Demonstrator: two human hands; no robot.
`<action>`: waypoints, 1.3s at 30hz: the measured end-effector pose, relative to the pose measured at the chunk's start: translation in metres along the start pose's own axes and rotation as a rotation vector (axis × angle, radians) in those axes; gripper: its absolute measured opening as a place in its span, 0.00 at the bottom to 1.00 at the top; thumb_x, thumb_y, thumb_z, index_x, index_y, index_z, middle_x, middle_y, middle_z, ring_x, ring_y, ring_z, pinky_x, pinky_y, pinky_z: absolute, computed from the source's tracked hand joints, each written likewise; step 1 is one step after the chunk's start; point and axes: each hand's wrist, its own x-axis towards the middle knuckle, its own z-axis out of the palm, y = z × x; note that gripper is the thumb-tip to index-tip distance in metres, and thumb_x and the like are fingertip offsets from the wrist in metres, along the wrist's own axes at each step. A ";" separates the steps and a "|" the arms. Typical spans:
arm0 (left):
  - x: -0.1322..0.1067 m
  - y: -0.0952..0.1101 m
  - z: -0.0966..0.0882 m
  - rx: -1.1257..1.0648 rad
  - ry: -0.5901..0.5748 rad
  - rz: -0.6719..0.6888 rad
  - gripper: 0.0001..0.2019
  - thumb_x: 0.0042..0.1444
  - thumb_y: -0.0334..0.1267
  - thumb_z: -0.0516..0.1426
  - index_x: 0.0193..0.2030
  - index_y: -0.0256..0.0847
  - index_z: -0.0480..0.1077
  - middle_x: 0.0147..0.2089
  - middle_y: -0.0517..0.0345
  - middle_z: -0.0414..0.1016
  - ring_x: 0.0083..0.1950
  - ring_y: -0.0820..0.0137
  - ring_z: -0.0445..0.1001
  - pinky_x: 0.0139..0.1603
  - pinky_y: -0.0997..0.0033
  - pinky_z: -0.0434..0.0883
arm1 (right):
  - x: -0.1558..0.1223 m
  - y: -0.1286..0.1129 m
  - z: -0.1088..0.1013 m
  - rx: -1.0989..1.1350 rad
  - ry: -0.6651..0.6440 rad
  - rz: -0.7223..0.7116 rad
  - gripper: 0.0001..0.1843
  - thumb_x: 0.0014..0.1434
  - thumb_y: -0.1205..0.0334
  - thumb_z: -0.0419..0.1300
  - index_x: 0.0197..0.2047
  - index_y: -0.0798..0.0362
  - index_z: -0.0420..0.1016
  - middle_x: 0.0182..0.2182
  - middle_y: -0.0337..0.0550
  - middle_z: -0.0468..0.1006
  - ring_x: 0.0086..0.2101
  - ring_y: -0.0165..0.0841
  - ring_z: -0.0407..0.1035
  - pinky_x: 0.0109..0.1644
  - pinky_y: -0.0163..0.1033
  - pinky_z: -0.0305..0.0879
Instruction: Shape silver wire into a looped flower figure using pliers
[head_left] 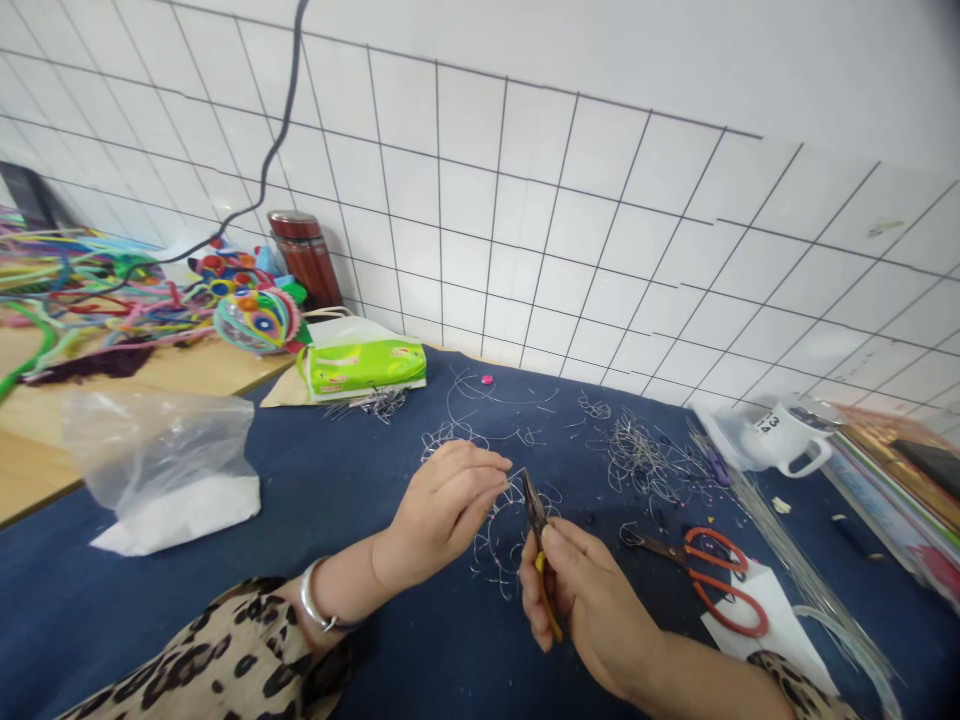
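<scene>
In the middle of the head view, my right hand point(589, 600) is closed around pliers point(534, 505) with dark pointed jaws and yellow handles, their tips pointing up. To their left, my left hand point(448, 500) has its fingertips pinched on a thin wire point(517, 474) that reaches the plier tips. Below and behind the hands lie loops of bent silvery wire point(491, 555) on the dark blue cloth point(405, 645). To the right of the pliers rest scissors point(726, 580) with orange-red handles, partly over white paper.
A heap of wire pieces point(637, 455) lies right of centre, near long straight wires point(795, 550) and a white mug point(784, 440). On the left are a plastic bag point(165, 450), a green tissue pack point(364, 367), a red-brown flask point(306, 260) and colourful craft strips point(112, 290).
</scene>
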 end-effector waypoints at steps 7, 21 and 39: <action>0.001 0.000 0.000 0.012 0.001 -0.007 0.10 0.52 0.22 0.56 0.40 0.36 0.67 0.41 0.51 0.75 0.42 0.69 0.72 0.48 0.59 0.67 | 0.000 -0.001 0.000 -0.012 0.002 -0.010 0.14 0.62 0.53 0.49 0.35 0.55 0.65 0.22 0.36 0.66 0.18 0.24 0.59 0.20 0.31 0.56; -0.002 -0.001 0.001 0.016 -0.008 -0.003 0.10 0.52 0.23 0.56 0.40 0.37 0.68 0.41 0.52 0.75 0.42 0.69 0.73 0.48 0.59 0.68 | -0.001 -0.001 0.000 -0.012 0.004 0.011 0.14 0.61 0.52 0.50 0.34 0.55 0.64 0.22 0.35 0.65 0.19 0.23 0.58 0.20 0.30 0.54; 0.001 -0.001 -0.001 0.045 -0.013 0.032 0.09 0.54 0.25 0.55 0.41 0.38 0.68 0.38 0.52 0.75 0.40 0.68 0.72 0.46 0.60 0.69 | 0.000 -0.003 0.000 -0.034 0.001 0.070 0.17 0.60 0.47 0.52 0.32 0.53 0.60 0.22 0.32 0.59 0.19 0.20 0.53 0.18 0.27 0.46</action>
